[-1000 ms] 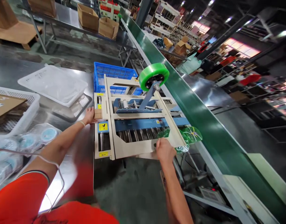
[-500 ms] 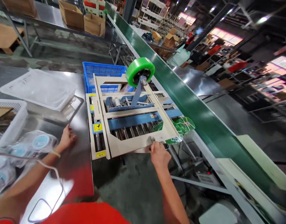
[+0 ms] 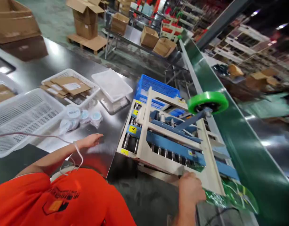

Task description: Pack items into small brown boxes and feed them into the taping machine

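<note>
My right hand (image 3: 190, 188) is closed at the front edge of a carton sealing machine (image 3: 163, 158), where a crank handle showed before; motion blur and my fingers hide the handle now. Cream bars and a blue rail with metal rollers make up the machine, and a roll of green tape (image 3: 207, 102) stands on top of it. My left hand (image 3: 94, 140) hovers over or rests on the steel table (image 3: 110, 128) left of the machine, fingers stretched out with nothing in them. Closest to it are several round items in clear plastic (image 3: 95, 117).
White baskets (image 3: 29, 116) stand on the table, one with brown packets (image 3: 72, 85). A white lid-like tray (image 3: 112, 84) lies behind. A blue crate (image 3: 156, 88) sits beyond the machine. Along the right runs a green conveyor belt (image 3: 248, 125). Cartons (image 3: 149, 36) stand farther back.
My view has swung left, so the machine appears farther right and more baskets show. My left hand's fingers look straighter; my right hand stays at the machine's front edge.
</note>
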Available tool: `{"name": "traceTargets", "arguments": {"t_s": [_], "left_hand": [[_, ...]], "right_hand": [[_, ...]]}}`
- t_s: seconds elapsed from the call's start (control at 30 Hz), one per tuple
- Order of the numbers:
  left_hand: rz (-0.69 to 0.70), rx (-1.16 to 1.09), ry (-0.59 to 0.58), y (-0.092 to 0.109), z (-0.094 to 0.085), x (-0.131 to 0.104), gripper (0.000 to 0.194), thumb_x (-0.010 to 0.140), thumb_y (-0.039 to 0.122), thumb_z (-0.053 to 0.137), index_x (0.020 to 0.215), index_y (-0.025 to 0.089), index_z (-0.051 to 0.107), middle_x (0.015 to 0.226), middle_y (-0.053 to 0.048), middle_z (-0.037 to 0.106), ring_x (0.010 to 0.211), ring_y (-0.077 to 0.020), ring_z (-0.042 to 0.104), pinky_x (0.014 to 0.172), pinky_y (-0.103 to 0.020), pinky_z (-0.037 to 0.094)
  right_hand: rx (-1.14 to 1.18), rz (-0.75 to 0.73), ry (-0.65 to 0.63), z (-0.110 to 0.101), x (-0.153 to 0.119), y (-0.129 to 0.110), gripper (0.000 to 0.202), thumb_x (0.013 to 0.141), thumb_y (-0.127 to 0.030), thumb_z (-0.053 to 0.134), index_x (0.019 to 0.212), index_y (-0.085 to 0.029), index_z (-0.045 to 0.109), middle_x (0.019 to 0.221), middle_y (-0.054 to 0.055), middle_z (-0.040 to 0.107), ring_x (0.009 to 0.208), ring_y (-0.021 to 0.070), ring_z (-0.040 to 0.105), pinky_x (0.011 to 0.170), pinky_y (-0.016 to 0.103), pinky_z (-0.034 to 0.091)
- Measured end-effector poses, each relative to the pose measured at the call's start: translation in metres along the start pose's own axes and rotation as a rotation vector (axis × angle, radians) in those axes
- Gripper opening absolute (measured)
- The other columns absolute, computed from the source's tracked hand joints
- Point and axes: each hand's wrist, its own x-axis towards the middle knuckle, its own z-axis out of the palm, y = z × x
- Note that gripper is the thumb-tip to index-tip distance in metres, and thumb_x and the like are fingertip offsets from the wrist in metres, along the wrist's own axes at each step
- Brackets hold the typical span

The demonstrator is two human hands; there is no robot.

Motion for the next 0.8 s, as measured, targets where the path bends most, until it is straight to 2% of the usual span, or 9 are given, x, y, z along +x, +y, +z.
{"name": "traceTargets", "arguments": {"t_s": [0.1, 0.2, 0.3, 0.37, 0.43, 0.5, 0.6, 0.7, 0.8], "left_hand": [[0.023, 0.038, 0.082, -0.009, -0.023, -0.035, 0.052, 0.089, 0.013, 0.069, 0.14, 0.008, 0.076, 0.115, -0.011, 0.084, 0.108, -0.0247, 0.08, 0.1, -0.032, 0.061], [0.005, 0.084, 0.167, -0.031, -0.061, -0.069, 0.043, 0.095, 0.021, 0.068, 0.136, 0.013, 0.079, 0.119, -0.015, 0.086, 0.109, -0.0277, 0.081, 0.101, -0.037, 0.063], [-0.107, 0.101, 0.289, -0.061, -0.11, -0.106, 0.039, 0.1, 0.028, 0.065, 0.132, 0.015, 0.081, 0.121, -0.016, 0.087, 0.11, -0.0301, 0.082, 0.104, -0.042, 0.064], [-0.228, 0.132, 0.384, -0.079, -0.144, -0.129, 0.037, 0.101, 0.029, 0.064, 0.13, 0.013, 0.082, 0.12, -0.016, 0.088, 0.108, -0.0292, 0.082, 0.103, -0.041, 0.064], [-0.341, 0.176, 0.454, -0.094, -0.179, -0.142, 0.038, 0.103, 0.027, 0.062, 0.13, 0.009, 0.081, 0.115, -0.016, 0.087, 0.103, -0.028, 0.081, 0.101, -0.04, 0.064], [-0.414, 0.232, 0.506, -0.103, -0.213, -0.137, 0.041, 0.106, 0.024, 0.057, 0.135, 0.004, 0.078, 0.117, -0.018, 0.086, 0.106, -0.0284, 0.08, 0.104, -0.042, 0.062], [-0.436, 0.328, 0.569, -0.103, -0.258, -0.099, 0.048, 0.107, 0.021, 0.057, 0.148, -0.002, 0.07, 0.144, -0.028, 0.077, 0.132, -0.0357, 0.073, 0.119, -0.048, 0.056], [-0.366, 0.432, 0.558, -0.09, -0.289, -0.046, 0.058, 0.103, 0.02, 0.065, 0.157, -0.003, 0.063, 0.171, -0.035, 0.057, 0.165, -0.0457, 0.049, 0.135, -0.056, 0.042], [-0.275, 0.535, 0.493, -0.074, -0.303, -0.014, 0.071, 0.103, 0.022, 0.07, 0.164, -0.01, 0.051, 0.182, -0.041, 0.04, 0.177, -0.053, 0.026, 0.141, -0.067, 0.03]], "right_hand": [[0.108, 0.05, 0.032, -0.005, -0.003, -0.004, 0.042, 0.112, -0.035, 0.049, 0.112, -0.013, 0.085, 0.098, 0.028, 0.076, 0.077, 0.0436, 0.077, 0.068, 0.051, 0.054], [0.273, 0.013, 0.251, -0.019, -0.021, -0.033, 0.047, 0.111, -0.047, 0.055, 0.144, -0.022, 0.079, 0.141, 0.04, 0.068, 0.117, 0.0612, 0.073, 0.08, 0.073, 0.054], [0.497, -0.201, 0.408, -0.034, -0.05, -0.106, 0.05, 0.111, -0.043, 0.057, 0.153, -0.022, 0.072, 0.146, 0.038, 0.068, 0.134, 0.0594, 0.066, 0.095, 0.076, 0.054], [0.634, -0.4, 0.328, -0.041, -0.078, -0.174, 0.046, 0.113, -0.038, 0.05, 0.146, -0.016, 0.074, 0.13, 0.032, 0.075, 0.124, 0.0495, 0.072, 0.099, 0.065, 0.058], [0.704, -0.586, 0.152, -0.047, -0.112, -0.243, 0.043, 0.113, -0.03, 0.045, 0.137, -0.013, 0.076, 0.119, 0.026, 0.079, 0.11, 0.0403, 0.075, 0.094, 0.053, 0.06], [0.718, -0.746, -0.001, -0.056, -0.15, -0.304, 0.037, 0.11, -0.023, 0.05, 0.135, -0.015, 0.076, 0.12, 0.021, 0.081, 0.109, 0.0345, 0.075, 0.094, 0.045, 0.059], [0.667, -0.888, -0.152, -0.073, -0.203, -0.364, 0.033, 0.109, -0.017, 0.061, 0.139, -0.019, 0.075, 0.128, 0.017, 0.081, 0.112, 0.0303, 0.076, 0.095, 0.04, 0.057], [0.584, -0.917, -0.271, -0.089, -0.24, -0.385, 0.03, 0.109, -0.017, 0.067, 0.138, -0.021, 0.076, 0.131, 0.014, 0.081, 0.114, 0.0289, 0.076, 0.095, 0.039, 0.056], [0.508, -0.848, -0.364, -0.101, -0.26, -0.378, 0.022, 0.112, -0.02, 0.07, 0.132, -0.023, 0.077, 0.129, 0.012, 0.081, 0.114, 0.0278, 0.076, 0.096, 0.038, 0.055]]}}
